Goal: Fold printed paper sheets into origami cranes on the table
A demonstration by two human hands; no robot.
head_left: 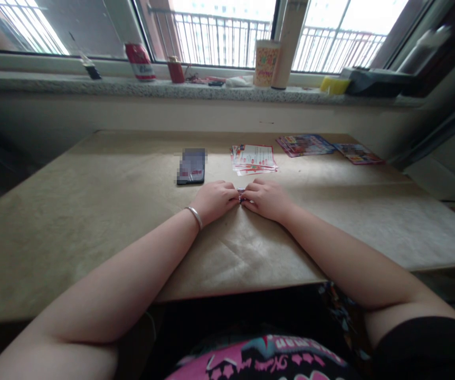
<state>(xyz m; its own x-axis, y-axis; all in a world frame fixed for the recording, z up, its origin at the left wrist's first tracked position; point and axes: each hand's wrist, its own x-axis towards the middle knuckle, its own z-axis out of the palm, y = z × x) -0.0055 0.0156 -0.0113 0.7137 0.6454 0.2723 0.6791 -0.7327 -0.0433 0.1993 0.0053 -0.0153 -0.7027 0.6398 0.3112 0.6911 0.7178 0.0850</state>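
Observation:
My left hand (214, 201), with a silver bangle at the wrist, and my right hand (267, 200) meet over the middle of the table. Their fingers are closed on a small printed piece (241, 190) that looks like folded paper. Most of it is hidden under the fingers; only a narrow light and dark strip shows between the hands. Just beyond them lies a loose stack of white printed sheets with red edges (254, 157). A dark phone-like device (191, 167), partly blurred out, lies flat beyond my left hand.
Colourful leaflets (305, 144) lie at the back right, beside another leaflet pile (358, 153). The tan-covered table (93, 211) runs to the wall. On the stone windowsill (211, 94) stand a red can (139, 62), a red container (176, 70), a patterned cup (267, 63) and a yellow item (334, 85).

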